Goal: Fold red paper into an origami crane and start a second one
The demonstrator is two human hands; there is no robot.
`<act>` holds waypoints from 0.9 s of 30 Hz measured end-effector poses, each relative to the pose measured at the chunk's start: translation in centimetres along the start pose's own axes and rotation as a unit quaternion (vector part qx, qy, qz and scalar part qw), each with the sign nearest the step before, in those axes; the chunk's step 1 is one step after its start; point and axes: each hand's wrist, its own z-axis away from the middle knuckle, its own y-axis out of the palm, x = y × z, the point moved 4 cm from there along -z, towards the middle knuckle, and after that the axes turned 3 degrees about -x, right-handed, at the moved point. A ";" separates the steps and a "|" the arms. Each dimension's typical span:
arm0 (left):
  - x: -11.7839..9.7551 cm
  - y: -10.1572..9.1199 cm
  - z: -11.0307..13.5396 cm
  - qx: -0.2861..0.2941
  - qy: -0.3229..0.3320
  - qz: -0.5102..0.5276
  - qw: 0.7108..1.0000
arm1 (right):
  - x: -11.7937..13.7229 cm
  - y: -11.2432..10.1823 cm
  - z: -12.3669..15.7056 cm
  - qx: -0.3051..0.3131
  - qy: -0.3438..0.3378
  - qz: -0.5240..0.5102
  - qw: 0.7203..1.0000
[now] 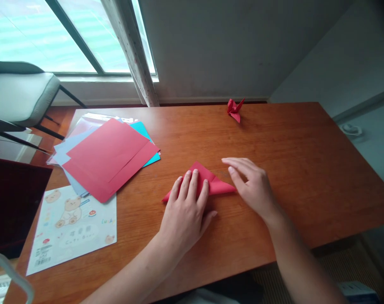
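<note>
A folded piece of red origami paper (pixel 215 185) lies on the wooden table, with one corner pointing away from me and thin points to the left and right. My left hand (pixel 187 207) rests flat on it, fingers spread, covering its left and middle part. Just beside the right point is my right hand (pixel 251 183), fingers stretched and slightly curved, thumb apart from them. Nothing shows in its grasp. Whether its thumb touches the paper's tip I cannot tell.
A finished red paper crane (pixel 235 110) stands at the table's far edge. Stacked red paper sheets (pixel 109 156) lie at the left over blue and lilac ones. In front of them is a white bear-printed sheet (pixel 80 223). A chair (pixel 23 97) stands by the window.
</note>
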 end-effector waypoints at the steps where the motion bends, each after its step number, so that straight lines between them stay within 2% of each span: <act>1: 0.0 0.0 0.0 0.001 0.001 0.000 1.000 | 0.8 0.7 0.4 0.032 -0.040 0.007 0.999; 4: 0.0 -0.1 -0.1 0.003 0.002 -0.001 1.000 | 2.6 2.6 1.5 0.112 -0.130 0.049 0.984; 7: 0.0 -0.1 -0.1 0.004 0.000 -0.003 1.000 | 3.1 3.5 2.0 0.142 -0.147 0.092 0.975; 14: 0.7 -0.6 -0.2 0.007 0.013 0.015 1.000 | 3.2 3.5 2.3 0.156 -0.159 0.134 0.966; 21: 3.1 -1.9 -1.3 0.037 0.028 0.103 0.994 | 3.8 3.1 2.5 0.180 -0.188 0.174 0.950; 24: 3.9 -2.2 -2.1 0.023 0.033 0.144 0.989 | 4.1 3.0 2.9 0.189 -0.212 0.201 0.937; 27: 4.0 -2.2 -2.6 0.008 0.027 0.143 0.989 | 4.3 2.9 3.3 0.195 -0.226 0.219 0.929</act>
